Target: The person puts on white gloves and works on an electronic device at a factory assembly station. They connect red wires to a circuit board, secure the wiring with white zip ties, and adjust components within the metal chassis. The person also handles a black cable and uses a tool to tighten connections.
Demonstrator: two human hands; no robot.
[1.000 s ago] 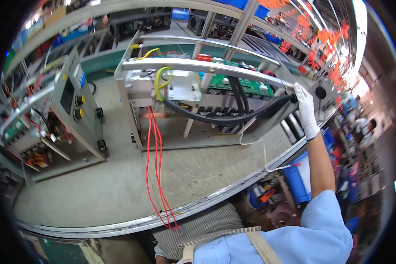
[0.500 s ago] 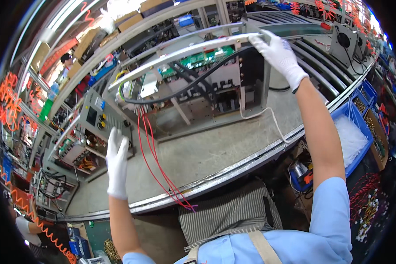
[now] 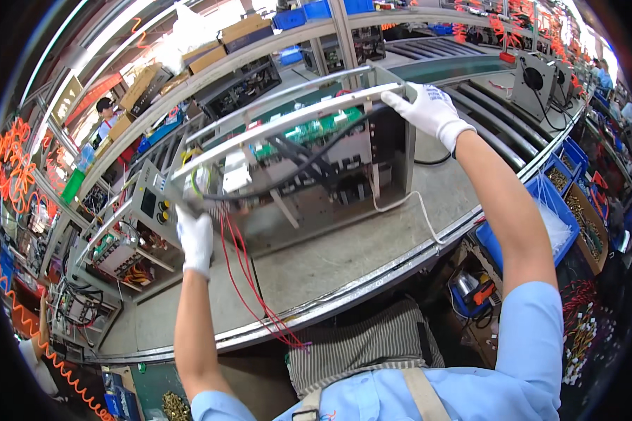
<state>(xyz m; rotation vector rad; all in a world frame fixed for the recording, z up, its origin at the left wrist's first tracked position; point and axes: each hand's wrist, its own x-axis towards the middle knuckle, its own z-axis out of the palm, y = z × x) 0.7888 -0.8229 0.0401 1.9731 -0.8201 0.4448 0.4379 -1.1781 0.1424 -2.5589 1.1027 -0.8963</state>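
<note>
Right hand (image 3: 432,111): gloved, closed over the right end of the top rail (image 3: 288,130), thumb on the near side.
Left hand (image 3: 195,242): gloved, at the chassis's left end, looks in contact; fingertips blurred, can't tell how tight.
Open chassis (image 3: 316,210): upright on the bench (image 3: 344,259), between both hands, rollers (image 3: 502,119) off its right end.
Red wires (image 3: 240,263): hang from its left part, over the bench edge.
White cable (image 3: 421,210): trails from its right end across the bench.
Change vs half a second ago: left hand was raised, fingers spread, off the chassis; now at its end. Right hand keeps the same corner.
</note>
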